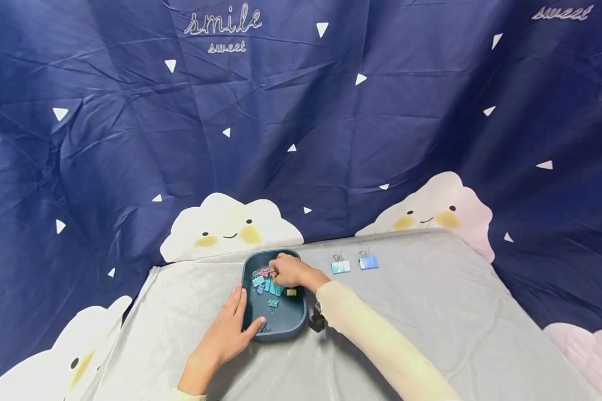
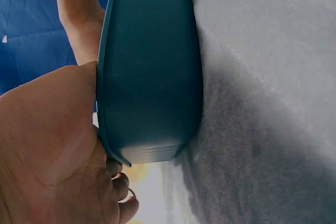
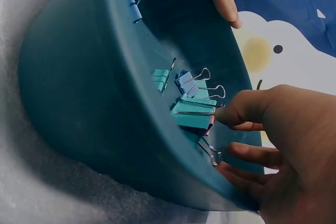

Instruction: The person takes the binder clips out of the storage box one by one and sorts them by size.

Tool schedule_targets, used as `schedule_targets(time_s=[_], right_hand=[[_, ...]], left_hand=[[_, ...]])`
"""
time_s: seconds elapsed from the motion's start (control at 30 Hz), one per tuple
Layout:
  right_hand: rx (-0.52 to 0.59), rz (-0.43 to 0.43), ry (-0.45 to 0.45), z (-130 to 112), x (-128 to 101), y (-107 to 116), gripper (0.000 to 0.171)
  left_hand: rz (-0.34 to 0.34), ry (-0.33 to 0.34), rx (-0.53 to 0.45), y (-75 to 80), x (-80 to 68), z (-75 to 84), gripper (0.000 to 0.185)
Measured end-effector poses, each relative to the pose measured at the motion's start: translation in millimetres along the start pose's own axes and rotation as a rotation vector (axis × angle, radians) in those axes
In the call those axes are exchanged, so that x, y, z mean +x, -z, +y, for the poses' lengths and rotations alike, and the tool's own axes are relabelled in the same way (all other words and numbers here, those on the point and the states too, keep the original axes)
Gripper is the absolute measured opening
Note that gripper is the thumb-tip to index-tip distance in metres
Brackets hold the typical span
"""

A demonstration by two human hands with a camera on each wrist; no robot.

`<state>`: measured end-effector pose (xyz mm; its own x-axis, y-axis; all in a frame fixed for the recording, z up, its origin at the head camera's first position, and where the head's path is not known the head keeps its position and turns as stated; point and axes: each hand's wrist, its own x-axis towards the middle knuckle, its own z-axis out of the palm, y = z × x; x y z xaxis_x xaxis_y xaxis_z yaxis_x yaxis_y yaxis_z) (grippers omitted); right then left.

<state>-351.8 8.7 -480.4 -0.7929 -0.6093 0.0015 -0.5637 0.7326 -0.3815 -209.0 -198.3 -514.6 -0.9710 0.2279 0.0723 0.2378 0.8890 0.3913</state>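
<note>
A dark teal bin (image 1: 281, 336) holds several small binder clips: teal (image 3: 197, 116), blue (image 3: 185, 82), pink (image 1: 263, 272) and yellow (image 1: 291, 292). My left hand (image 1: 226, 328) rests at the bin's near left corner, fingers straight along the left rim and thumb over the near rim. Inside the bin, my right hand (image 1: 288, 271) reaches down with bent fingers. Its thumb (image 3: 239, 109) is right at the edge of a teal clip in the right wrist view; I cannot tell whether a clip is pinched.
Two larger binder clips, one pale turquoise and white (image 1: 340, 267) and one blue (image 1: 368, 262), stand on the grey cloth (image 1: 406, 312) right of the bin. A dark blue curtain (image 1: 301, 111) with smiling clouds hangs behind. A small black device (image 1: 317, 320) sits by the right wrist.
</note>
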Motion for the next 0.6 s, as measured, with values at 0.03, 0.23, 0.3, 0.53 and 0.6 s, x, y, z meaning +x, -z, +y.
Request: schedule_targets(time_s=[0.03, 0.23, 0.3, 0.53, 0.6], right_hand=[[0.005, 0.001, -0.002, -0.1, -0.3, -0.3, 0.022], [0.032, 0.026, -0.006, 3.6, -0.7, -4.0, 0.021], [0.044, 0.036, 0.014, 5.6, -0.4, -4.9, 0.018], [0.07, 0.048, 0.102, 8.4, -0.5, -3.4, 0.013], [0.071, 0.046, 0.116, 9.0, -0.2, -3.2, 0.012]], left_hand=[[0.005, -0.002, -0.002, -0.1, -0.4, 0.0, 0.093], [0.038, -0.023, -0.01, -2.1, -2.1, -0.3, 0.092], [0.03, -0.02, -0.003, -2.1, -1.7, -0.2, 0.092], [0.006, -0.002, 0.003, -0.9, 0.0, -0.5, 0.093], [0.004, -0.002, 0.004, -0.9, -0.1, -0.8, 0.092]])
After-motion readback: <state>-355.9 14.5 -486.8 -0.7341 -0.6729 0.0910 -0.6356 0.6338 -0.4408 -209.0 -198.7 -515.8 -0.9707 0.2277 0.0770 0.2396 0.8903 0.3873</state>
